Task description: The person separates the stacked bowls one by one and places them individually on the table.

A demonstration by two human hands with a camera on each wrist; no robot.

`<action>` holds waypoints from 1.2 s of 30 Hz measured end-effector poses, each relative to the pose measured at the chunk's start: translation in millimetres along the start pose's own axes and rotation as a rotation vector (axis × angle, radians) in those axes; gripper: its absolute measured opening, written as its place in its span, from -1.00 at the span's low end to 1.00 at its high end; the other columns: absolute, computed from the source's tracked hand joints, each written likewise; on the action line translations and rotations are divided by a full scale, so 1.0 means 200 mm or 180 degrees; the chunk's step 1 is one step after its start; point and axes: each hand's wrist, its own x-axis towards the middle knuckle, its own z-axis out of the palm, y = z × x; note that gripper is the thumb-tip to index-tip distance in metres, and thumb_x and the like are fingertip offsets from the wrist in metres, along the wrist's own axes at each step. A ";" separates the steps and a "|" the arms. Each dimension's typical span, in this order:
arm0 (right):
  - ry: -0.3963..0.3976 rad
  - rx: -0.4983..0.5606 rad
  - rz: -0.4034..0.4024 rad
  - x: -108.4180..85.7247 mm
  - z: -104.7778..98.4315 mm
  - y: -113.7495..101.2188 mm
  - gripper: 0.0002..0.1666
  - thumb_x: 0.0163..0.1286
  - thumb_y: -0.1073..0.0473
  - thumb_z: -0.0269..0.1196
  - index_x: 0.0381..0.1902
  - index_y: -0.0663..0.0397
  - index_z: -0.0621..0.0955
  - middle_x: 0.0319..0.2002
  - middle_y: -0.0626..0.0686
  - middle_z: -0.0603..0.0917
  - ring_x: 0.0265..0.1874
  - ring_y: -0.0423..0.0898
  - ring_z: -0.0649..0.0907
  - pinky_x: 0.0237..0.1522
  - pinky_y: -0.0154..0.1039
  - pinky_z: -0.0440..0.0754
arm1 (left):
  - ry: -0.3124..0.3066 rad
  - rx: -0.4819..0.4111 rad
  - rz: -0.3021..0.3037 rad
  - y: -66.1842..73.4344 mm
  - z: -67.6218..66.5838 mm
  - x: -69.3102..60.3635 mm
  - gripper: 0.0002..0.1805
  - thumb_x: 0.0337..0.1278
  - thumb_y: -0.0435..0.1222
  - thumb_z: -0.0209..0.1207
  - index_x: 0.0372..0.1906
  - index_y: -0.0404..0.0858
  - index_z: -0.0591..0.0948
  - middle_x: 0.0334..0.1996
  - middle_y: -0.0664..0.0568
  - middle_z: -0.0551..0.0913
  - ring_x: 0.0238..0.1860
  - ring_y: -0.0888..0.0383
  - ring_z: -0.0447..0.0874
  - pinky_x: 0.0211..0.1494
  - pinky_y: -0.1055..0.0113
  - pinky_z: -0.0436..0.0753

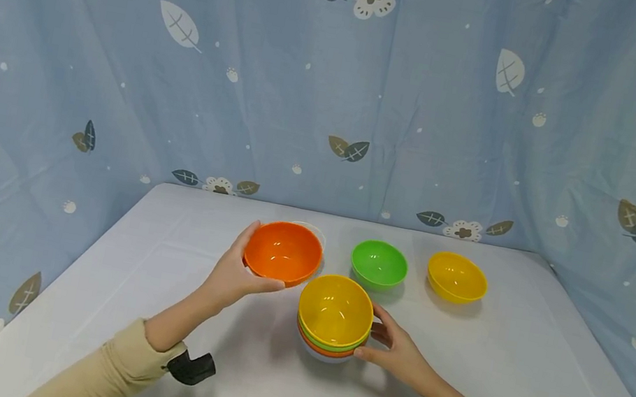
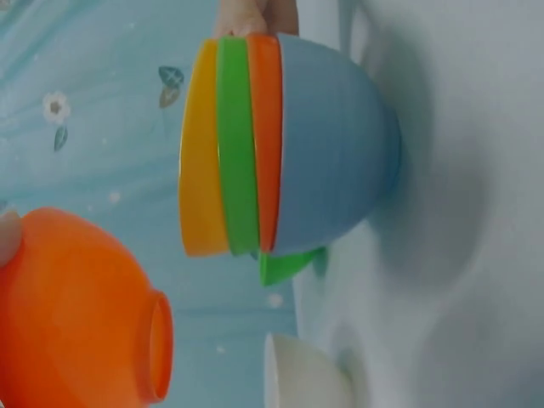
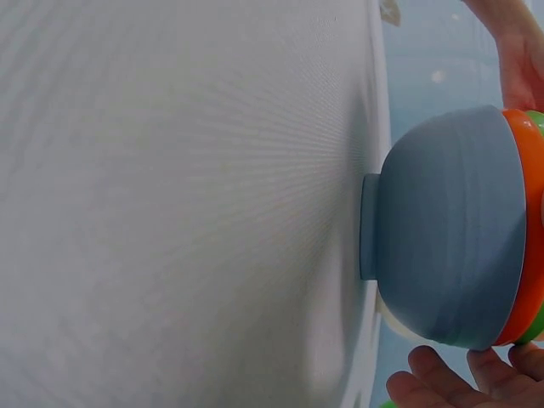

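In the head view my left hand (image 1: 234, 276) grips an orange bowl (image 1: 283, 253) by its left side, thumb at the near rim, held above the table. To its right stands a stack of nested bowls, yellow (image 1: 336, 310) on top, then green, orange and a blue one (image 2: 331, 144) at the bottom. My right hand (image 1: 399, 351) holds the stack's right side, thumb in front and fingers behind. The left wrist view shows the held orange bowl (image 2: 76, 314) apart from the stack.
A green bowl (image 1: 379, 265) and a yellow bowl (image 1: 456, 278) stand farther back on the white table (image 1: 517, 375). A white bowl (image 2: 306, 374) is partly hidden behind the held orange bowl in the head view. A patterned blue curtain (image 1: 424, 104) hangs behind.
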 end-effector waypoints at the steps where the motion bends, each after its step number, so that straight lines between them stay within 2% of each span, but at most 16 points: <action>1: 0.0004 0.0002 0.0005 0.00 0.00 0.00 -0.03 0.15 0.12 0.32 0.38 0.24 0.07 0.33 0.32 0.17 0.17 0.22 0.40 0.19 0.11 0.32 | 0.0015 0.0007 -0.0003 0.00 -0.01 0.00 0.20 -0.33 -0.26 0.46 0.44 -0.15 -0.07 0.34 -0.06 0.15 0.27 -0.07 0.20 0.16 0.04 0.45; 8: -0.0017 0.0012 0.0029 0.00 0.00 0.00 -0.02 0.15 0.10 0.32 0.38 0.22 0.06 0.33 0.31 0.16 0.18 0.21 0.39 0.20 0.12 0.31 | 0.0094 0.0057 -0.0044 -0.04 -0.06 0.01 0.18 -0.27 -0.25 0.44 0.44 -0.14 -0.10 0.35 -0.08 0.12 0.26 -0.08 0.19 0.15 0.02 0.46; 16: -0.0021 0.0020 0.0007 0.00 0.00 0.00 -0.03 0.16 0.11 0.32 0.38 0.23 0.06 0.33 0.31 0.16 0.17 0.21 0.40 0.19 0.12 0.32 | 0.0182 -0.0027 -0.0010 -0.07 -0.13 0.00 0.17 -0.20 -0.26 0.40 0.45 -0.15 -0.16 0.39 -0.07 0.05 0.27 -0.09 0.16 0.15 0.00 0.45; 36: -0.0018 -0.0016 -0.0006 0.00 0.00 0.00 -0.03 0.16 0.11 0.32 0.39 0.22 0.06 0.33 0.32 0.16 0.18 0.22 0.39 0.19 0.11 0.33 | 0.0446 0.0017 -0.0242 -0.15 -0.25 0.03 0.22 -0.17 -0.23 0.39 0.45 -0.12 -0.26 0.40 -0.12 -0.01 0.31 -0.13 0.06 0.22 -0.03 0.37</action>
